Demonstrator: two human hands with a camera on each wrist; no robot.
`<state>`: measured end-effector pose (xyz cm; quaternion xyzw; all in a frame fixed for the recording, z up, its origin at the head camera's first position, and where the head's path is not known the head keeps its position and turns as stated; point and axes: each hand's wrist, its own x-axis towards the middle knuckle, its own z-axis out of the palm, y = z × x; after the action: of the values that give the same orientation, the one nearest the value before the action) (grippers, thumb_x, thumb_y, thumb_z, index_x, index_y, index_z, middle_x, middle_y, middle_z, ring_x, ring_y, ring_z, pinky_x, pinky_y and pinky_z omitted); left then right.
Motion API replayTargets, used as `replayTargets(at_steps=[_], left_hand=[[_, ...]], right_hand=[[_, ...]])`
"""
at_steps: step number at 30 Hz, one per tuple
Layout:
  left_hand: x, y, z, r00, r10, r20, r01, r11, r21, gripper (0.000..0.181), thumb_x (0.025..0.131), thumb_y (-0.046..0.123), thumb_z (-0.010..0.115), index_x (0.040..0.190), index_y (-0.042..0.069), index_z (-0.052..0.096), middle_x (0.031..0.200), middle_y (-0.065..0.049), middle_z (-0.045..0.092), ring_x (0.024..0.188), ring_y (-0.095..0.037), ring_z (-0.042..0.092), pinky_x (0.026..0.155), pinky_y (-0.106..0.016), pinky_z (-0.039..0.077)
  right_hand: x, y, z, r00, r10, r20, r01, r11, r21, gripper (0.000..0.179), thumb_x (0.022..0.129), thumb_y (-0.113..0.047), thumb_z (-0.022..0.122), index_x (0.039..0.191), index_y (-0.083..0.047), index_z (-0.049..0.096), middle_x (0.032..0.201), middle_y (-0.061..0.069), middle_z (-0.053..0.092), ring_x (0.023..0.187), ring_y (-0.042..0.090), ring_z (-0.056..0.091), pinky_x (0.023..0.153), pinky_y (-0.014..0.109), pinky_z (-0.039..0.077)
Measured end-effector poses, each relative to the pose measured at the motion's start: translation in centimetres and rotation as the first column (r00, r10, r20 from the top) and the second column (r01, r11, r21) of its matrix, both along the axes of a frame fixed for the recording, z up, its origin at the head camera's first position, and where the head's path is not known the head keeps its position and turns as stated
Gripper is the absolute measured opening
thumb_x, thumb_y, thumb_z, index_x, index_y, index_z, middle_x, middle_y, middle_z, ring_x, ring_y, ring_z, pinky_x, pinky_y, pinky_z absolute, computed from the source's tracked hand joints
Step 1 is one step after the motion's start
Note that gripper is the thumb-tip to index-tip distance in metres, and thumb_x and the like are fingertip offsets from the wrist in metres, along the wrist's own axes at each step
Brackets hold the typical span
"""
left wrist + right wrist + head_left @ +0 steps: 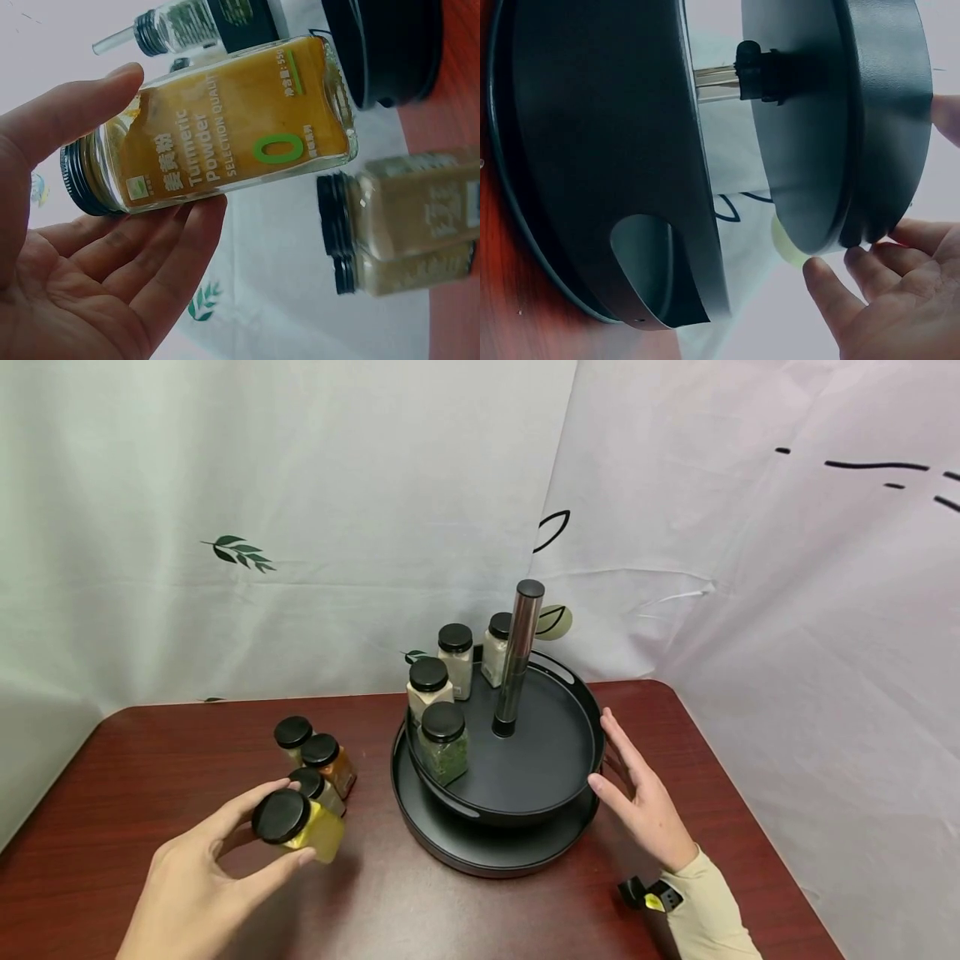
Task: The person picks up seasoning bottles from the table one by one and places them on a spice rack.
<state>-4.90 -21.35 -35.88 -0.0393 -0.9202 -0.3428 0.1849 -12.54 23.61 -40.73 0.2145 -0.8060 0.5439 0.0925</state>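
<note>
My left hand (206,864) grips a turmeric powder jar (225,127) with a black lid, pinched between thumb and fingers. The jar is tilted above the table, left of a black two-tier round tray (536,777). Fingers of my right hand (648,810) are extended and rest against the right side of the upper tier (889,120). On that tier stand a green spice jar (444,752) and three pale spice jars (455,664). A clear post (716,82) joins the tiers in the right wrist view.
Behind the turmeric jar, three more black-lidded spice jars (333,764) stand close together on the reddish-brown table (187,743). A post (519,652) rises from the upper tier's middle. White printed cloth (337,510) hangs behind the table. The lower tier (592,150) has a cut-out handle.
</note>
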Motion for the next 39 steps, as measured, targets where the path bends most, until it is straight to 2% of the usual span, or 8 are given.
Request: replayTargets(at_steps=[8,12,17,25,28,34,37,39], left_hand=[[-0.3,1.7,1.0,0.999,-0.023,-0.044,0.024,0.999,0.021,0.08,0.063,0.025,0.098,0.135,0.033,0.062,0.105,0.003,0.075,0.085,0.009,0.065,0.073,-0.005,0.042],[-0.5,2.7,1.5,0.996,-0.044,-0.08,0.047,0.998,0.037,0.079,0.064,0.022,0.097,0.134,0.032,0.063,0.105,0.007,0.075,0.085,0.011,0.065,0.071,-0.006,0.043],[-0.7,3.8,1.8,0.984,-0.102,-0.147,0.114,0.991,0.076,0.081,0.064,0.013,0.096,0.135,0.028,0.063,0.105,0.01,0.074,0.082,0.01,0.066,0.066,-0.009,0.045],[-1.2,5.6,2.8,0.953,-0.224,-0.202,0.255,0.957,0.139,0.081,0.065,0.002,0.094,0.137,0.019,0.061,0.12,0.008,0.069,0.087,0.001,0.068,0.071,-0.012,0.053],[-1.3,6.1,3.1,0.948,-0.238,-0.211,0.272,0.951,0.146,0.079,0.065,0.002,0.094,0.136,0.016,0.062,0.119,0.006,0.069,0.089,0.0,0.067,0.072,-0.012,0.052],[-1.5,7.1,3.5,0.947,-0.237,-0.215,0.269,0.954,0.13,0.077,0.067,0.008,0.094,0.136,0.018,0.062,0.122,0.008,0.069,0.09,0.0,0.067,0.076,-0.01,0.047],[-1.7,7.7,3.4,0.928,-0.251,-0.276,0.294,0.947,0.127,0.079,0.064,0.006,0.094,0.135,0.017,0.063,0.12,0.005,0.07,0.085,0.0,0.064,0.069,-0.01,0.044],[-1.9,8.2,3.4,0.908,-0.264,-0.324,0.319,0.939,0.128,0.08,0.061,0.003,0.095,0.134,0.015,0.063,0.117,0.002,0.071,0.081,0.0,0.061,0.063,-0.012,0.042]], right_hand=[[0.1,0.0,0.1,1.0,-0.024,0.016,0.024,1.0,0.012,0.075,0.096,0.003,0.063,0.16,-0.01,0.026,0.167,-0.003,0.018,0.146,0.027,0.034,0.112,0.024,0.036],[0.2,0.1,0.1,0.999,-0.03,0.014,0.03,0.999,0.013,0.074,0.096,0.002,0.064,0.16,-0.01,0.027,0.167,-0.002,0.019,0.145,0.026,0.035,0.111,0.025,0.037],[0.3,0.0,0.2,0.999,-0.036,0.017,0.036,0.999,0.012,0.074,0.095,0.002,0.065,0.159,-0.009,0.028,0.166,-0.003,0.021,0.145,0.026,0.036,0.111,0.026,0.037],[0.3,-0.1,0.2,0.999,-0.048,0.011,0.047,0.999,0.012,0.074,0.094,0.002,0.067,0.158,-0.008,0.03,0.166,-0.003,0.023,0.145,0.027,0.036,0.111,0.025,0.037],[0.2,-0.1,0.2,0.999,-0.049,0.007,0.049,0.999,0.01,0.074,0.094,0.002,0.067,0.158,-0.007,0.031,0.166,-0.002,0.024,0.145,0.027,0.035,0.111,0.024,0.037],[0.2,-0.1,0.2,0.999,-0.055,0.003,0.055,0.998,0.011,0.073,0.094,0.002,0.068,0.157,-0.007,0.033,0.165,-0.002,0.024,0.145,0.026,0.036,0.111,0.024,0.037],[0.3,0.0,0.2,0.998,-0.058,0.004,0.057,0.998,0.015,0.073,0.093,0.002,0.068,0.157,-0.006,0.033,0.165,-0.002,0.025,0.145,0.026,0.036,0.111,0.024,0.037],[0.3,-0.1,0.2,0.998,-0.059,0.006,0.059,0.998,0.014,0.073,0.093,0.001,0.068,0.157,-0.006,0.033,0.165,-0.002,0.025,0.145,0.026,0.036,0.111,0.024,0.037]])
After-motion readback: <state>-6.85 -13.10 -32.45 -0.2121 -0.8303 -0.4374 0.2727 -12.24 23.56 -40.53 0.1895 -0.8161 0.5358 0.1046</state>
